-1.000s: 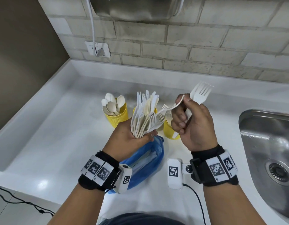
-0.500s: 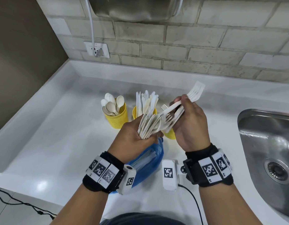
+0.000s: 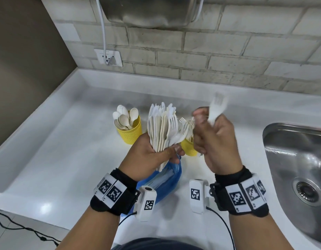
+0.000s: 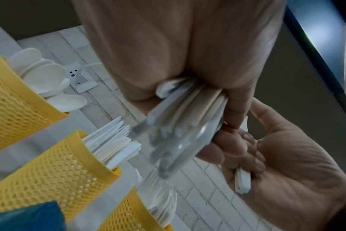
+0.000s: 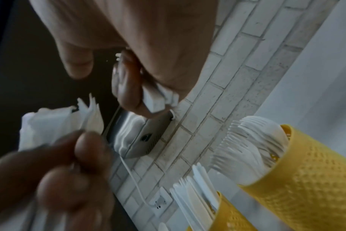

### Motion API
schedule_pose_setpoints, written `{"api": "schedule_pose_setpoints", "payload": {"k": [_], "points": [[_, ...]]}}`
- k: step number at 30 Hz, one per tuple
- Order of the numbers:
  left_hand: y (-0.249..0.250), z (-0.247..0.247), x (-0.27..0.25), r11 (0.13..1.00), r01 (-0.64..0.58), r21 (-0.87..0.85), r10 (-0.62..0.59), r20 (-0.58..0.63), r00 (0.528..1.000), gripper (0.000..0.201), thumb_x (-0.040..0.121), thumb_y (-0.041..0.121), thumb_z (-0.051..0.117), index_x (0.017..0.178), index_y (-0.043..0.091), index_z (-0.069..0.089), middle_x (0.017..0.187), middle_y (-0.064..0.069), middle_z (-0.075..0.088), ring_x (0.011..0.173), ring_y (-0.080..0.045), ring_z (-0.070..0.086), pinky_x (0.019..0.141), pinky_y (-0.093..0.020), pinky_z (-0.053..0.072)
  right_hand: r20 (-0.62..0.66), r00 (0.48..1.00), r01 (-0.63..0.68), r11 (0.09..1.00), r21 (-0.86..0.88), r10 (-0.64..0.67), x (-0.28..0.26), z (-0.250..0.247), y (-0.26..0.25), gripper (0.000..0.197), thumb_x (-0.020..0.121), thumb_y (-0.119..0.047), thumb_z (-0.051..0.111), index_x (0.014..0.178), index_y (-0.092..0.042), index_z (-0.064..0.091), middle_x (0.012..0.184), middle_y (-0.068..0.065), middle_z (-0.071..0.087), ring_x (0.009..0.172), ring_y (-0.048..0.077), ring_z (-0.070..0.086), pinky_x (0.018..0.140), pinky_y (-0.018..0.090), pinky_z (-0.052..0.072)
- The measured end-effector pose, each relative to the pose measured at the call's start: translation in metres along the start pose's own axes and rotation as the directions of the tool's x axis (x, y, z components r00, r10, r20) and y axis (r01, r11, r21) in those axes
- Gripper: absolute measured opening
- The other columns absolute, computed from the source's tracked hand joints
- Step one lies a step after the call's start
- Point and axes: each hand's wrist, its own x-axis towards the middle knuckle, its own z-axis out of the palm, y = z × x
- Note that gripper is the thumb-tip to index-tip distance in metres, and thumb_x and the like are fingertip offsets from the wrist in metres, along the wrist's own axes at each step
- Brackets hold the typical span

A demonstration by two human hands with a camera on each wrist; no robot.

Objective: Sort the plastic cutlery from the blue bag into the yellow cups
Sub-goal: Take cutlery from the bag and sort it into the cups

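My left hand [image 3: 163, 152] grips a thick upright bundle of white cutlery [image 3: 161, 127], mostly knives and forks, above the blue bag [image 3: 167, 179]. My right hand [image 3: 210, 134], blurred by motion, holds a few white forks [image 3: 216, 108] with tines up, just right of the bundle. Three yellow mesh cups stand behind: one with spoons [image 3: 129, 132], one with knives [image 4: 59, 168] hidden behind the bundle in the head view, one with forks [image 3: 187, 147]. The left wrist view shows the fork handles [image 4: 242, 182] under my curled right fingers.
A steel sink [image 3: 300, 168] is sunk into the white counter at the right. A brick wall with an outlet [image 3: 109, 57] and a white cable runs along the back. A raised counter lip borders the left side. A cable trails from my right wrist.
My right hand has come off the bundle and moved right and up with its forks. The left hand has stood the bundle more upright.
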Motion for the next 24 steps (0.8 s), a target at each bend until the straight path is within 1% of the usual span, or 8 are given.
{"api": "schedule_pose_setpoints", "payload": {"k": [3, 4, 7, 12, 14, 17, 20, 24], "points": [[-0.001, -0.001, 0.002, 1.0, 0.002, -0.012, -0.002, 0.005, 1.0, 0.016, 0.099, 0.0, 0.061, 0.115, 0.002, 0.066, 0.089, -0.02, 0.072, 0.074, -0.028, 0.07, 0.072, -0.037, 0.06, 0.108, 0.994, -0.017, 0.991, -0.133, 0.032, -0.009, 0.009, 0.004, 0.01, 0.095, -0.008, 0.068, 0.098, -0.002, 0.06, 0.051, -0.01, 0.052, 0.036, 0.005, 0.044, 0.039, 0.02, 0.041], [-0.001, -0.002, 0.001, 1.0, 0.007, -0.019, -0.007, 0.005, 1.0, 0.019, 0.099, 0.001, 0.061, 0.118, 0.002, 0.065, 0.09, -0.021, 0.071, 0.075, -0.029, 0.069, 0.072, -0.037, 0.06, 0.124, 0.992, -0.018, 0.987, -0.162, 0.038, -0.01, 0.012, 0.004, 0.007, 0.096, -0.005, 0.065, 0.089, -0.006, 0.063, 0.048, -0.01, 0.053, 0.036, 0.005, 0.045, 0.04, 0.019, 0.042], [0.0, -0.006, -0.002, 0.998, 0.024, -0.06, -0.024, -0.004, 1.0, 0.023, 0.099, 0.001, 0.062, 0.122, 0.002, 0.064, 0.095, -0.024, 0.07, 0.081, -0.031, 0.071, 0.075, -0.04, 0.06, 0.139, 0.99, 0.023, 0.967, -0.252, 0.012, -0.008, 0.011, 0.01, 0.034, 0.1, -0.008, 0.062, 0.069, -0.024, 0.06, 0.045, -0.016, 0.052, 0.039, 0.001, 0.046, 0.045, 0.014, 0.04], [0.001, -0.007, -0.007, 0.99, 0.028, -0.141, -0.033, -0.032, 0.999, 0.027, 0.096, 0.002, 0.064, 0.123, 0.004, 0.064, 0.101, -0.027, 0.07, 0.092, -0.034, 0.072, 0.077, -0.041, 0.061, 0.114, 0.992, 0.074, 0.968, -0.24, -0.048, -0.009, 0.016, 0.012, 0.016, 0.096, -0.02, 0.065, 0.087, -0.008, 0.068, 0.052, -0.019, 0.058, 0.047, -0.001, 0.054, 0.052, 0.015, 0.043], [0.001, -0.01, -0.009, 0.991, 0.026, -0.128, -0.03, -0.036, 0.999, 0.027, 0.096, 0.002, 0.064, 0.123, 0.002, 0.064, 0.103, -0.028, 0.071, 0.093, -0.039, 0.073, 0.08, -0.046, 0.062, 0.105, 0.993, 0.076, 0.975, -0.209, -0.055, -0.009, 0.016, 0.013, 0.028, 0.092, -0.026, 0.066, 0.1, 0.001, 0.069, 0.054, -0.02, 0.06, 0.048, -0.002, 0.055, 0.053, 0.013, 0.043], [0.0, -0.013, -0.014, 0.994, 0.028, -0.102, -0.033, -0.049, 0.998, 0.027, 0.095, 0.006, 0.067, 0.121, 0.004, 0.066, 0.103, -0.022, 0.075, 0.095, -0.041, 0.074, 0.086, -0.052, 0.061, 0.1, 0.99, 0.123, 0.966, -0.226, -0.102, -0.011, 0.014, 0.013, 0.028, 0.091, -0.031, 0.067, 0.099, -0.004, 0.072, 0.057, -0.022, 0.06, 0.052, -0.003, 0.056, 0.059, 0.017, 0.043], [0.004, -0.011, -0.018, 0.998, -0.032, -0.057, 0.025, -0.123, 0.992, 0.028, 0.092, 0.001, 0.07, 0.12, 0.003, 0.068, 0.106, -0.013, 0.078, 0.099, -0.031, 0.076, 0.089, -0.041, 0.061, 0.083, 0.984, 0.17, 0.968, -0.185, -0.157, -0.016, 0.012, 0.012, 0.024, 0.093, -0.03, 0.068, 0.099, -0.008, 0.074, 0.059, -0.021, 0.062, 0.053, -0.001, 0.056, 0.061, 0.022, 0.044], [0.015, -0.01, -0.023, 0.952, -0.182, 0.245, 0.233, -0.2, 0.952, 0.028, 0.087, 0.006, 0.078, 0.114, 0.004, 0.072, 0.103, 0.009, 0.078, 0.099, -0.008, 0.073, 0.087, -0.019, 0.054, 0.144, 0.971, 0.207, 0.973, -0.1, -0.192, -0.025, 0.014, 0.008, 0.017, 0.093, -0.016, 0.067, 0.105, -0.004, 0.071, 0.06, -0.02, 0.063, 0.047, -0.001, 0.049, 0.052, 0.018, 0.041]]}}
